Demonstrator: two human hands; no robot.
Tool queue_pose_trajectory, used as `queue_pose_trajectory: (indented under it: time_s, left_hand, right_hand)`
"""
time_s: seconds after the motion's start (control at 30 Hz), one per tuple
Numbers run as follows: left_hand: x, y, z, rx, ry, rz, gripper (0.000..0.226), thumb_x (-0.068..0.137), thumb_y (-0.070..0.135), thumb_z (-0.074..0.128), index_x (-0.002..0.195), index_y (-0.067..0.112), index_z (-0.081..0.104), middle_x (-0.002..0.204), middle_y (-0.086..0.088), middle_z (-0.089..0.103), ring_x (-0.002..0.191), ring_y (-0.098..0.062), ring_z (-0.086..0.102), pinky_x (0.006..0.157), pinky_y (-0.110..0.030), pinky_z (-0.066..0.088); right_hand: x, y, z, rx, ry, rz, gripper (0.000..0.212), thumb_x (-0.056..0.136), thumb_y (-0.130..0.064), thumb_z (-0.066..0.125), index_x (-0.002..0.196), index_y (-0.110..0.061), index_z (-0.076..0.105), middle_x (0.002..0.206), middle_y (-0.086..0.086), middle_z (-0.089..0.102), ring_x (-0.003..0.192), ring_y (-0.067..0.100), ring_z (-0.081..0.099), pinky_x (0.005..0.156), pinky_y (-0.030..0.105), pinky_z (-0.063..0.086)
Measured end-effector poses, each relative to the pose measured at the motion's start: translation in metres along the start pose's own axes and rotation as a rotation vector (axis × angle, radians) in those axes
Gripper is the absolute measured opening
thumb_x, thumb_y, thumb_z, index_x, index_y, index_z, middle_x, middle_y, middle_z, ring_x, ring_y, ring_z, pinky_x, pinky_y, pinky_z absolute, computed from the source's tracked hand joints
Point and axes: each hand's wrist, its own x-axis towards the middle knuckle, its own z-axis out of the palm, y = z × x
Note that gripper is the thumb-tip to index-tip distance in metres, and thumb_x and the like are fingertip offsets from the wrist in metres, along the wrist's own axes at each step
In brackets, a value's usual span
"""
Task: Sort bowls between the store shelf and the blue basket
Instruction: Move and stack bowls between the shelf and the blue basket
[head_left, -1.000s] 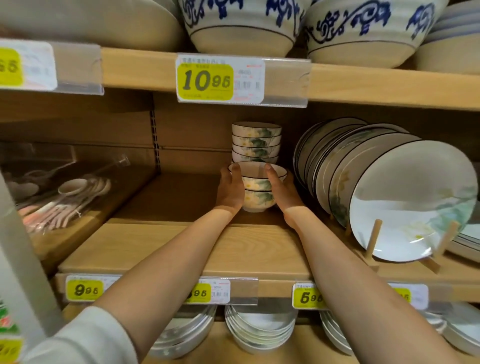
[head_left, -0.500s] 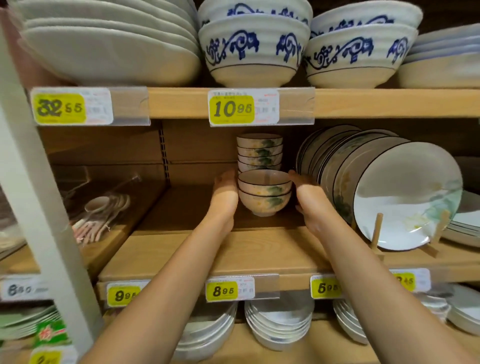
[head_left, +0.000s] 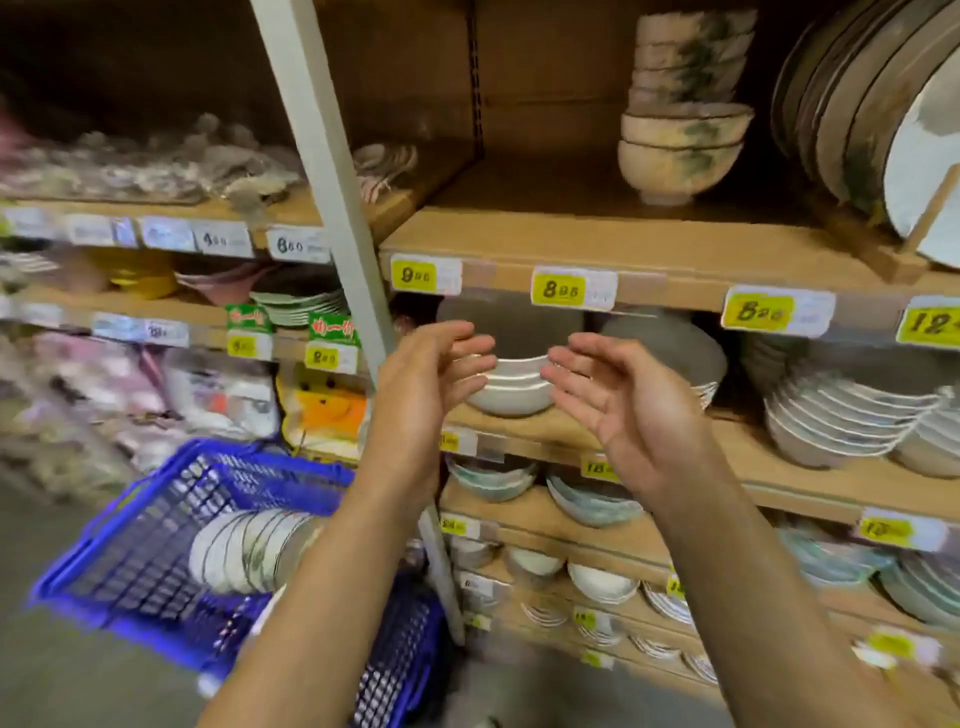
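Two empty hands, left hand (head_left: 431, 376) and right hand (head_left: 626, 402), hover loose-fingered mid-frame, between steps. Shelf bowls (head_left: 680, 150) stand upper right; basket bowls (head_left: 244, 556) in the blue basket (head_left: 119, 525), lower left, likely need grasping next.

Bare shelf board (head_left: 519, 228) L of stacked bowls (head_left: 680, 150), plates (head_left: 852, 104) crowd R, grey post (head_left: 322, 171) betw bays, blue basket (head_left: 130, 545) L half free

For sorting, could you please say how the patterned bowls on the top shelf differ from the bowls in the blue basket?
The shelf bowls stand upright, stacked; the basket bowls lie on their sides in a row. The shelf bowls sit high, the basket bowls low. Both look pale with green marks.
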Motion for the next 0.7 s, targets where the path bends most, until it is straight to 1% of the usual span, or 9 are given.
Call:
queue_pose_trajectory:
  time_s: [0.1, 0.17, 0.27, 0.37, 0.43, 0.53, 0.6, 0.7]
  left_hand:
    - [-0.039, -0.023, -0.039, 0.038, 0.200, -0.050, 0.019, 0.094, 0.015, 0.046, 0.095, 0.011, 0.065, 0.089, -0.008, 0.075, 0.082, -0.018, 0.070, 0.071, -0.024, 0.056]
    - [-0.071, -0.037, -0.069, 0.061, 0.298, -0.093, 0.020, 0.094, 0.017, 0.047, 0.094, 0.012, 0.066, 0.087, -0.006, 0.075, 0.081, -0.016, 0.071, 0.069, -0.023, 0.056]
    - [-0.110, -0.043, -0.111, 0.062, 0.457, -0.122, 0.020, 0.091, 0.015, 0.048, 0.092, 0.012, 0.067, 0.088, -0.009, 0.075, 0.076, -0.016, 0.070, 0.068, -0.025, 0.054]
    - [-0.141, -0.038, -0.151, 0.070, 0.604, -0.113, 0.020, 0.090, 0.013, 0.048, 0.085, 0.012, 0.067, 0.079, -0.004, 0.075, 0.067, -0.013, 0.067, 0.067, -0.027, 0.051]
    - [-0.158, -0.035, -0.177, 0.087, 0.657, -0.106, 0.019, 0.091, 0.013, 0.048, 0.085, 0.011, 0.066, 0.078, -0.004, 0.074, 0.069, -0.015, 0.067, 0.066, -0.027, 0.051]
    - [-0.172, -0.032, -0.212, 0.087, 0.695, -0.125, 0.017, 0.093, 0.013, 0.049, 0.090, 0.009, 0.065, 0.084, -0.008, 0.073, 0.070, -0.017, 0.066, 0.068, -0.028, 0.051]
    - [-0.174, -0.031, -0.232, 0.063, 0.725, -0.144, 0.016, 0.093, 0.012, 0.049, 0.091, 0.008, 0.064, 0.084, -0.008, 0.071, 0.068, -0.016, 0.065, 0.067, -0.027, 0.052]
    - [-0.173, -0.030, -0.267, 0.075, 0.750, -0.178, 0.016, 0.094, 0.012, 0.049, 0.094, 0.007, 0.064, 0.082, -0.007, 0.071, 0.067, -0.015, 0.065, 0.070, -0.029, 0.051]
  right_hand:
    - [-0.019, 0.035, -0.001, -0.128, -0.041, 0.120, 0.019, 0.095, -0.015, 0.051, 0.097, -0.007, 0.067, 0.094, 0.012, 0.075, 0.091, 0.024, 0.073, 0.086, 0.035, 0.056]
    - [-0.034, 0.061, -0.004, -0.197, -0.079, 0.202, 0.020, 0.096, -0.014, 0.048, 0.097, -0.007, 0.067, 0.096, 0.012, 0.075, 0.090, 0.023, 0.073, 0.085, 0.034, 0.056]
    - [-0.053, 0.099, -0.002, -0.252, -0.135, 0.315, 0.020, 0.096, -0.013, 0.049, 0.099, -0.006, 0.067, 0.098, 0.014, 0.075, 0.092, 0.024, 0.073, 0.085, 0.035, 0.055]
    - [-0.070, 0.136, 0.007, -0.330, -0.214, 0.400, 0.018, 0.096, -0.016, 0.049, 0.098, -0.008, 0.066, 0.099, 0.013, 0.074, 0.088, 0.020, 0.073, 0.079, 0.031, 0.054]
    - [-0.079, 0.159, 0.016, -0.374, -0.274, 0.438, 0.017, 0.096, -0.017, 0.050, 0.099, -0.008, 0.065, 0.098, 0.012, 0.074, 0.088, 0.020, 0.073, 0.079, 0.031, 0.054]
    - [-0.085, 0.190, 0.032, -0.425, -0.337, 0.456, 0.017, 0.096, -0.015, 0.050, 0.095, -0.010, 0.066, 0.090, 0.009, 0.076, 0.084, 0.020, 0.074, 0.080, 0.032, 0.055]
    - [-0.084, 0.209, 0.048, -0.467, -0.367, 0.450, 0.018, 0.096, -0.015, 0.049, 0.095, -0.010, 0.067, 0.089, 0.009, 0.076, 0.083, 0.019, 0.074, 0.079, 0.032, 0.054]
    - [-0.083, 0.236, 0.071, -0.529, -0.373, 0.464, 0.018, 0.096, -0.017, 0.050, 0.095, -0.011, 0.067, 0.089, 0.007, 0.075, 0.082, 0.018, 0.073, 0.074, 0.030, 0.053]
